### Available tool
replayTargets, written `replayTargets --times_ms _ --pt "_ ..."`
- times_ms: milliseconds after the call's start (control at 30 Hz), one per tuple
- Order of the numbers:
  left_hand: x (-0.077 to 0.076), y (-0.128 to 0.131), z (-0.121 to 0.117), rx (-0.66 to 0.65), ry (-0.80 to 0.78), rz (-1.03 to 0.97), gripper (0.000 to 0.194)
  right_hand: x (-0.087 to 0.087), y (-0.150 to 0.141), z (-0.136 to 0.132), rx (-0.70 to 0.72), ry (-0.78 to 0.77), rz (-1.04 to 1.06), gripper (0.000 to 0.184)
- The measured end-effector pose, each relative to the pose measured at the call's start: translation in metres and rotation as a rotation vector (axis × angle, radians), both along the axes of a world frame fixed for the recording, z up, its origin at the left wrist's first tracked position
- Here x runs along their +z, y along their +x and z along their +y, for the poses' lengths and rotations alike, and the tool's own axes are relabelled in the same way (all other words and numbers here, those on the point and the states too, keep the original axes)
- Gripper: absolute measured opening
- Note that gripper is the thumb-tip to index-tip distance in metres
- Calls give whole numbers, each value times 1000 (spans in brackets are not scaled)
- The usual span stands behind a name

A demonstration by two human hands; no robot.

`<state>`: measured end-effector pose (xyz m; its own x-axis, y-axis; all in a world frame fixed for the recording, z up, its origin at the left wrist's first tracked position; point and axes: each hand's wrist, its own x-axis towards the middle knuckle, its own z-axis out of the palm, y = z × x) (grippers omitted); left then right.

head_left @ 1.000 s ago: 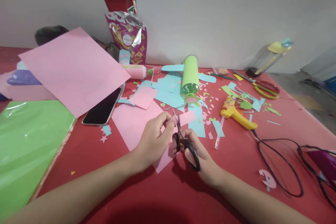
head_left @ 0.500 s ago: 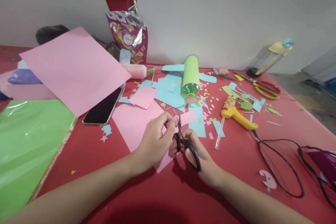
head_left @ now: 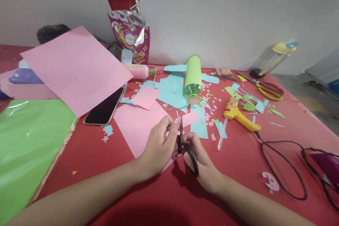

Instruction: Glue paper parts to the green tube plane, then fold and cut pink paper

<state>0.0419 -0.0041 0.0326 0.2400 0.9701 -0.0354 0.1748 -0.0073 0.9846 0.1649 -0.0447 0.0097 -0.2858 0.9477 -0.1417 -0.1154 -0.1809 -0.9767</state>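
Observation:
My right hand (head_left: 198,155) grips a pair of black-handled scissors (head_left: 191,159), fingers through the loops. The blades point away from me, slightly apart. Just left of them, my left hand (head_left: 160,144) pinches a pink paper piece (head_left: 190,118) at the blades; the hand covers part of it. Under both hands lies a larger pink sheet (head_left: 129,127) on the red table. Beyond, a bottle wrapped in green paper (head_left: 194,72) lies on its side with light-blue strips at its sides.
A yellow glue gun (head_left: 238,114) with a cord lies to the right, near larger scissors (head_left: 268,90) and paper scraps. A phone (head_left: 104,107), a big pink sheet (head_left: 76,67) and a green packet (head_left: 34,148) are at left. A snack bag (head_left: 131,37) stands behind.
The scissors have turned slightly in my right hand, with their handles shifting a little left and down. My left hand has shifted slightly and still holds the paper.

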Motion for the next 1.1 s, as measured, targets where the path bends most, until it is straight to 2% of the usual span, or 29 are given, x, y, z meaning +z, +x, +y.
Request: replayTargets --times_ms 367,1100 --pt "-1 1 -2 1 -18 0 24 2 -2 -1 0 52 -85 27" --pt "-2 1 -1 -20 -14 -15 25 2 -3 -2 -18 74 -81 31"
